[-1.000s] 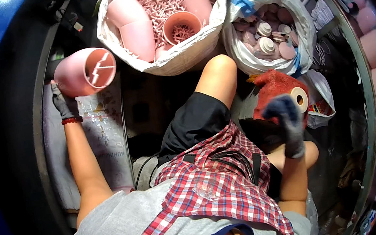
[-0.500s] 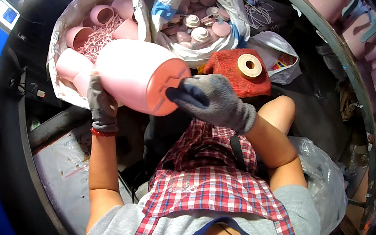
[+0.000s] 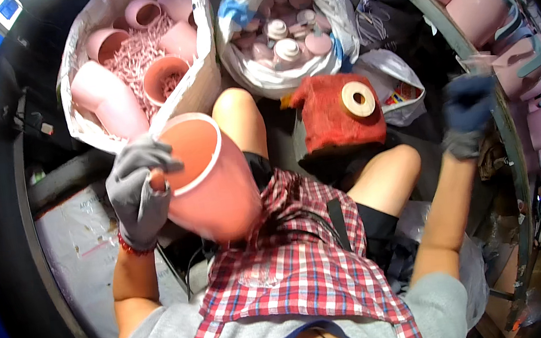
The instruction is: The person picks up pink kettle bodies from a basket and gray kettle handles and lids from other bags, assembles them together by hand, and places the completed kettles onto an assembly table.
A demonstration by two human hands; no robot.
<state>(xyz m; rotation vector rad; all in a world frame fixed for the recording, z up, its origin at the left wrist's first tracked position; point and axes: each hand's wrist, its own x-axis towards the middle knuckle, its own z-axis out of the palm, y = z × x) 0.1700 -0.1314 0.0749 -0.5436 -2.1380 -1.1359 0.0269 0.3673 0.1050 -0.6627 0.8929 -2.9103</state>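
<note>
My left hand (image 3: 140,189), in a grey knitted glove, grips the rim of a pink plastic container (image 3: 218,189). The container is tilted over my lap with its wide mouth facing up and to the left, so its orange-pink inside shows. Out to the right, my right hand (image 3: 467,109) in a blue-grey glove is blurred beside the metal frame. A pale smear lies at its fingertips, and I cannot make out whether it holds anything. Close by that hand are pink jugs (image 3: 478,8) with grey handles.
A white sack (image 3: 205,85) at the far left holds pink containers and shredded trimmings (image 3: 139,56). Beside it, another white bag (image 3: 237,71) holds pink and white lids. A red cloth-covered block (image 3: 339,119) carries a cream ring (image 3: 370,97). The metal frame (image 3: 499,111) curves along the right.
The pink container has swung from base-toward-me to mouth up and lower over my lap. My right hand has left its base and moved far right. Another pink container now shows in the left sack.
</note>
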